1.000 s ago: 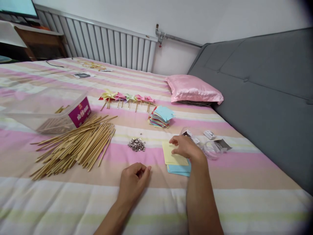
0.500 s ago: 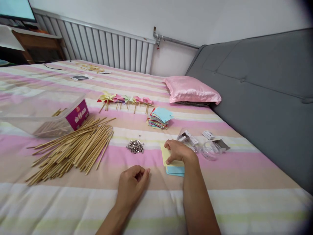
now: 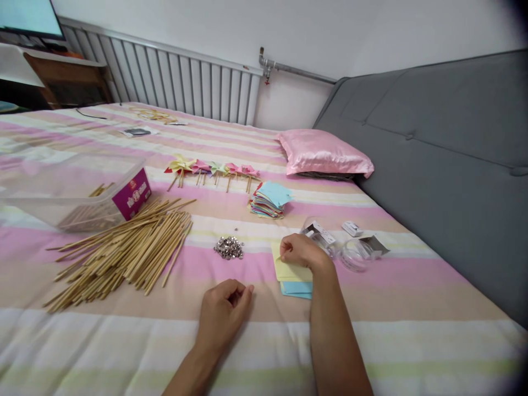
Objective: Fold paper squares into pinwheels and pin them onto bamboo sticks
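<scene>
Pinching narrowly with the right hand (image 3: 303,250) over yellow paper (image 3: 291,272) on blue paper (image 3: 297,289), apparently to suit thin sheets; cannot tell of any hold. Resting the left hand (image 3: 223,303), loosely curled with hidden palm, on the bedcover (image 3: 264,344) near metal pieces (image 3: 229,248), heaped probably for easy reach.

1. Right hand (image 3: 304,253) covers part of the yellow paper (image 3: 292,273); fingertips curl from my view, so I can't tell whether its grip has a sheet.
2. Blue paper (image 3: 296,289): mostly under the yellow, right end lost behind the right forearm (image 3: 338,324).
3. Left hand (image 3: 223,311): palm and curled fingertips hidden from me; contents unknown.
4. Both forearms cut by bottom edge.
5. Box label (image 3: 132,194): print too small to read.
6. Metal bits (image 3: 229,248): too tiny to sort singly.
7. Screen (image 3: 28,19) cropped, top and left.
</scene>
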Tool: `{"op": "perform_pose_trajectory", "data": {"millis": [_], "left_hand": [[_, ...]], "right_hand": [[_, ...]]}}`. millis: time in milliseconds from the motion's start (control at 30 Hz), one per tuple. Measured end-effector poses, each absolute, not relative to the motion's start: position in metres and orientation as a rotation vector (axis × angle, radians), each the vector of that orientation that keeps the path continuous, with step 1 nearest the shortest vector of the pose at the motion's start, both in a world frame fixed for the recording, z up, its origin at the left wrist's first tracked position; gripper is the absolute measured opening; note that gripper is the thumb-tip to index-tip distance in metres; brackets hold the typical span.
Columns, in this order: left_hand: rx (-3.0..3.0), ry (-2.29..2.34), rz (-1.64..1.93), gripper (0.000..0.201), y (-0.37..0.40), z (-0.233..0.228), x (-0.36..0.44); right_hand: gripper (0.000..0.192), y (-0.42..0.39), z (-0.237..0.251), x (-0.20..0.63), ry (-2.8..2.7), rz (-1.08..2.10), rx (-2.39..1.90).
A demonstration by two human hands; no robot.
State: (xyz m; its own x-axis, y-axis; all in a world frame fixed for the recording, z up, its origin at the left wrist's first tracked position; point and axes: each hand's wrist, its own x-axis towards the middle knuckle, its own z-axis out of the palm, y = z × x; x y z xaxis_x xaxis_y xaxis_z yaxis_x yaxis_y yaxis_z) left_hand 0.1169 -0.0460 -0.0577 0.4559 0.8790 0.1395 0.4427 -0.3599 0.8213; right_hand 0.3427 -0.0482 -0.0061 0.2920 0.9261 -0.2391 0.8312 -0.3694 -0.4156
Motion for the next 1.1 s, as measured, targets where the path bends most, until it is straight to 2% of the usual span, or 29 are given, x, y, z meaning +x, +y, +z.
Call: {"op": "perform_pose_trajectory", "data": {"millis": [500,600,700,900,1000,1100], "left_hand": [[1.723,1.092,0.803,0.035,-0.044,-0.061,0.114],[1.565,1.05,0.852,0.03,-0.042,-0.058,0.112],[1.407,0.984,0.951,0.036,-0.038,-0.049,0.11],[1.088,0.81,1.154,0.062,-0.029,-0.03,0.097],[0.87,0.69,1.086,0.061,-0.026,-0.023,0.084],[0.754,0.669,0.954,0.055,-0.023,-0.018,0.071]], "right_hand": [[0.021,-0.069,0.026,0.343,-1.348,0.125,-2.287],[0.02,-0.076,0.036,0.336,-1.278,0.038,-2.178],[0.02,-0.078,0.042,0.323,-1.22,0.141,-1.93],[0.023,-0.055,0.033,0.276,-1.073,0.634,-1.489],[0.024,-0.044,0.023,0.254,-1.086,0.832,-1.447],[0.024,-0.039,0.014,0.24,-1.154,0.901,-1.475]]}}
